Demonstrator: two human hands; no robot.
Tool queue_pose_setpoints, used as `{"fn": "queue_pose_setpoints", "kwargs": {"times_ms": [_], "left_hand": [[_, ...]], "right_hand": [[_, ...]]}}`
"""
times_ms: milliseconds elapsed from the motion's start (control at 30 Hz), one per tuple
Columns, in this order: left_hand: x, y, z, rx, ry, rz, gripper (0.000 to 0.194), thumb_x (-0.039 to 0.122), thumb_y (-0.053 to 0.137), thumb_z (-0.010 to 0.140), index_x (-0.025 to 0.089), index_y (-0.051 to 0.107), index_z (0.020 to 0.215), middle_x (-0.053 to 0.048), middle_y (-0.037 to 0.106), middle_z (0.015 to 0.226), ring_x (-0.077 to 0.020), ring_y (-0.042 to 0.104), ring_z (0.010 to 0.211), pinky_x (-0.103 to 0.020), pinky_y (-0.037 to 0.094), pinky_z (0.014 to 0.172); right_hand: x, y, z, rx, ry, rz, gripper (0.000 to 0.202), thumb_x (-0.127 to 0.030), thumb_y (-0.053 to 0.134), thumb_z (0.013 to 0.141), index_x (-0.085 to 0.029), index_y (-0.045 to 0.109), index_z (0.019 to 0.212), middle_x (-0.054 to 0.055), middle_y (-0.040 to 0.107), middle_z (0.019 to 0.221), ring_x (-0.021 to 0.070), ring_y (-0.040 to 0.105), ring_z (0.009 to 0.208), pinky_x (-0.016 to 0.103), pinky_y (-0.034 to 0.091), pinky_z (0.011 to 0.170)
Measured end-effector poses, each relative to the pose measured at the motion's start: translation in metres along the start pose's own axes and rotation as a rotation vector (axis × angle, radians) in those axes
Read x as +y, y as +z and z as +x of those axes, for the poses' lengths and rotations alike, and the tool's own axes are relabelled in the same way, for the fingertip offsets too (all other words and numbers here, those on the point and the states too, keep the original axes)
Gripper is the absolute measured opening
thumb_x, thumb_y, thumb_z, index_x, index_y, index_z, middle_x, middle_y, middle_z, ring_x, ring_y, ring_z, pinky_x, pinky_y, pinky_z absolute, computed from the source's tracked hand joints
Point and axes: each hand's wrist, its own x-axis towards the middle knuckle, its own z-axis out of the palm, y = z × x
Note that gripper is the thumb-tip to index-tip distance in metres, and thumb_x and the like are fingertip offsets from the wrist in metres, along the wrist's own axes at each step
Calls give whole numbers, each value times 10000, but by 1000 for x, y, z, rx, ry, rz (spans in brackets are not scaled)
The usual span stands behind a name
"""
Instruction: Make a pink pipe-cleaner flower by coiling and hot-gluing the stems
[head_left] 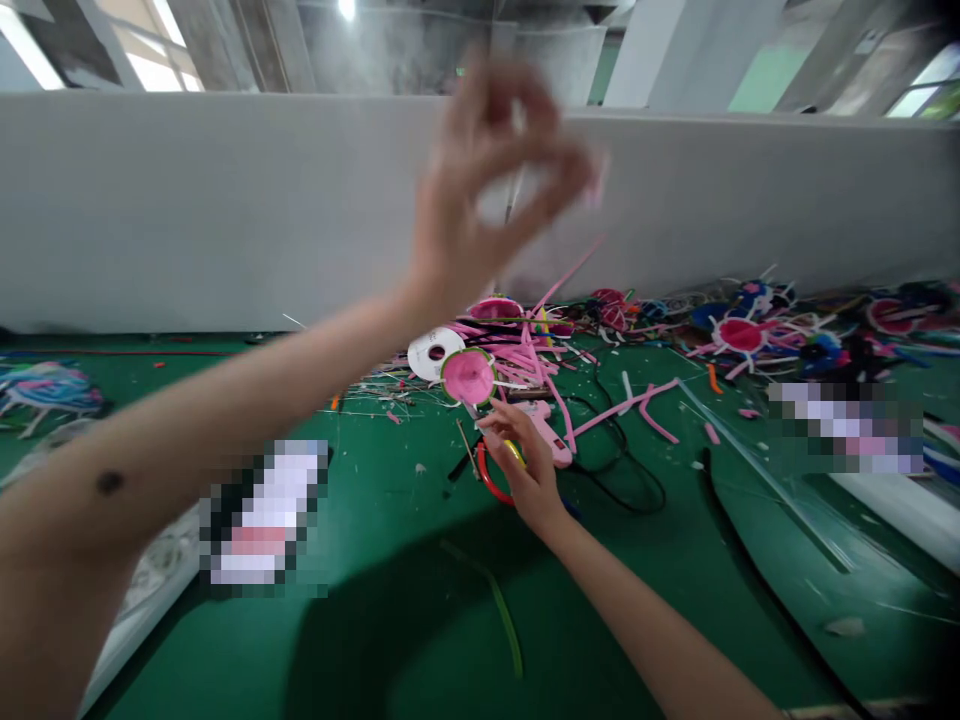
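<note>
My left hand is raised high in front of the grey partition, blurred by motion. Its thumb and forefinger are pinched at the right, with a small pinkish blur at their tips that I cannot make out. Low over the green table, my right hand has its fingertips at the lower edge of a round pink piece with a green rim and white spokes. Beneath that hand lie red-handled scissors, and a pink glue gun is just behind it.
Pink strips and a white spool disc lie behind the hands. A black cable loops at the right. Pixelated panels lie left and right. A green strip is in front. The grey partition runs behind the table.
</note>
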Motion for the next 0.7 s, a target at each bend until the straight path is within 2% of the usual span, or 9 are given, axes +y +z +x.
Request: {"fn": "queue_pose_setpoints", "kwargs": {"times_ms": [67,133,233,300,367,467,567,700], "left_hand": [[31,6,-60,25,-64,-104,100,294,654,842,209,705,857,-9,558,968,-114,525,919,-288,453,853],[57,2,-108,-74,-171,-226,51,251,680,817,221,712,844,-15,584,942,-129,556,915,-286,475,813],[77,-16,-149,-172,-403,-332,53,202,694,798,213,720,843,-27,590,933,-134,571,902,-284,480,813],[82,-31,-164,-216,-514,-351,52,201,689,803,218,725,835,-27,583,920,-134,572,892,-282,475,805],[85,-44,-176,-275,-603,-337,48,219,695,799,226,730,832,-26,584,915,-139,566,895,-288,460,822],[91,-55,-192,-284,-761,-390,39,238,691,805,228,725,820,-21,576,903,-135,561,884,-274,445,813],[100,-55,-204,-209,-980,-510,47,256,679,815,220,708,817,-12,573,882,-125,558,868,-256,428,802],[113,-46,-205,-40,-1283,-720,135,309,664,819,187,672,763,6,565,784,-98,520,748,-210,398,674]], "right_hand": [[-4,0,-2,-123,53,174,396,-440,513,892,-284,460,1252,41,614,1002,174,592,827,343,501,729],[-7,0,-5,-175,57,273,446,-523,541,853,-283,475,1223,29,613,920,178,593,785,337,506,696],[-14,2,-11,-125,26,298,554,-569,608,788,-272,474,1236,30,606,889,164,585,698,322,511,639],[-20,6,-16,-113,-1,293,542,-518,651,778,-277,483,1233,27,607,896,142,580,649,296,509,591],[-28,9,-20,-111,-35,268,401,-415,649,815,-282,529,1174,10,612,846,128,585,634,269,504,569],[-42,14,-23,-99,-95,161,179,-227,595,861,-261,608,1036,7,635,798,126,613,664,256,509,590],[-54,18,-23,-148,-196,43,148,-118,607,821,-227,650,912,18,673,788,137,640,704,264,521,635],[-57,20,-21,-125,-217,0,200,-93,618,798,-223,661,943,22,690,785,139,646,693,257,524,610]]}}
